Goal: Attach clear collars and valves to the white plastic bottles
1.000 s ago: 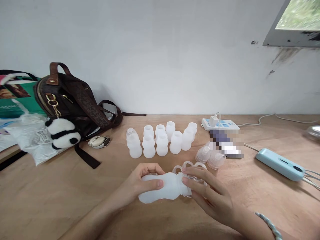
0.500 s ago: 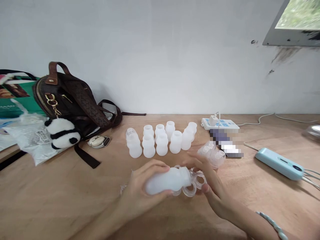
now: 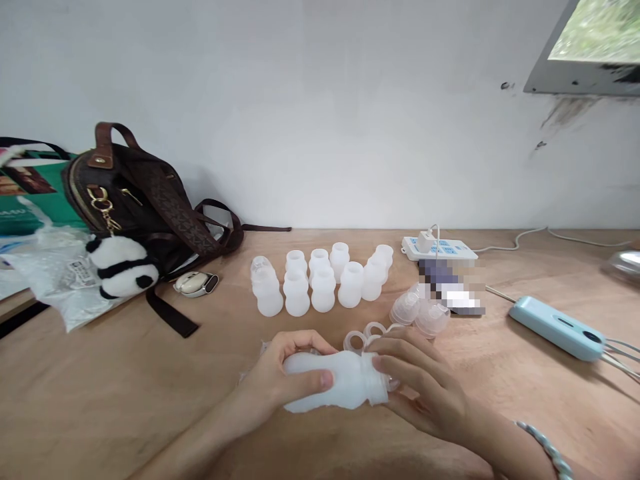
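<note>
A frosted white baby bottle (image 3: pixel 330 380) lies sideways in the air with its neck to the right. My left hand (image 3: pixel 280 373) is closed round its body, thumb across the near side. At the bottle's mouth, my right hand (image 3: pixel 425 380) is closed in a pinch, fingertips against the neck. A small clear piece (image 3: pixel 393 383) shows between the mouth and the right fingers, mostly hidden by them. Clear rings (image 3: pixel 355 341) lie on the table just behind the hands. Farther back stand several frosted bottles (image 3: pixel 297 293); the leftmost front bottle overlaps a clear-topped one (image 3: pixel 261 267).
Clear domed caps (image 3: pixel 433 319) sit right of the bottles, near a blurred-out object (image 3: pixel 453 287). Behind is a power strip (image 3: pixel 440 249); a light-blue device (image 3: pixel 557 327) with cables lies at right. A backpack (image 3: pixel 150 193), panda charm (image 3: pixel 123 267) and computer mouse (image 3: pixel 193 283) are at left.
The bottle has come slightly nearer me and turned level. My right hand has closed in from the right onto its neck, with a clear piece now at the mouth.
</note>
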Demonstrator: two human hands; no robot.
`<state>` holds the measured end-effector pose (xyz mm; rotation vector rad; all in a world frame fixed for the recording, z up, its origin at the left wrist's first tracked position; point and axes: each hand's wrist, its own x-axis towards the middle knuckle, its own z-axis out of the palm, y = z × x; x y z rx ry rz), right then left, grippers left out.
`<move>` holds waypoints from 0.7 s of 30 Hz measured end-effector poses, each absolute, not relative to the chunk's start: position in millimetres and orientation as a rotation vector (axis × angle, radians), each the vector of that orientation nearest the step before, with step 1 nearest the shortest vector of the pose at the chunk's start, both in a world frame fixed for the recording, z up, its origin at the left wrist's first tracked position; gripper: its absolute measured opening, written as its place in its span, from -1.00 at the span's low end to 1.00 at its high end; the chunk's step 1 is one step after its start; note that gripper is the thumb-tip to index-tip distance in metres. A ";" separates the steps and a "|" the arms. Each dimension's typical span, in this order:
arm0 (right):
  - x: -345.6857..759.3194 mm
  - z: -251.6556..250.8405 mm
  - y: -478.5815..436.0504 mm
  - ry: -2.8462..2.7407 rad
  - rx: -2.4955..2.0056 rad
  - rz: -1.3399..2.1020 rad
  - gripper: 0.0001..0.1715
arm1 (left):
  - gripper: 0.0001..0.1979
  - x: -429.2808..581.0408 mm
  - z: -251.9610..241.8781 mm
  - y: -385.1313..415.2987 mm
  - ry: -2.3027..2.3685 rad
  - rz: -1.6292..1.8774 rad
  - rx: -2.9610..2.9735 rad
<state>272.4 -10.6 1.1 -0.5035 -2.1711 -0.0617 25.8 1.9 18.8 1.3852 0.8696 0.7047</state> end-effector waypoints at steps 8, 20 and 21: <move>277.0 -3.5 -14.7 -2.109 -0.655 0.255 -0.60 | -0.56 22.0 11.6 -6.7 0.654 1.141 2.458; 295.5 12.1 13.4 -2.050 -0.883 0.279 -0.32 | -0.63 22.2 8.6 -1.3 0.891 1.328 2.451; 300.5 13.5 18.9 -2.003 -0.978 0.074 -0.42 | -0.65 22.1 10.4 -0.1 0.930 1.367 2.421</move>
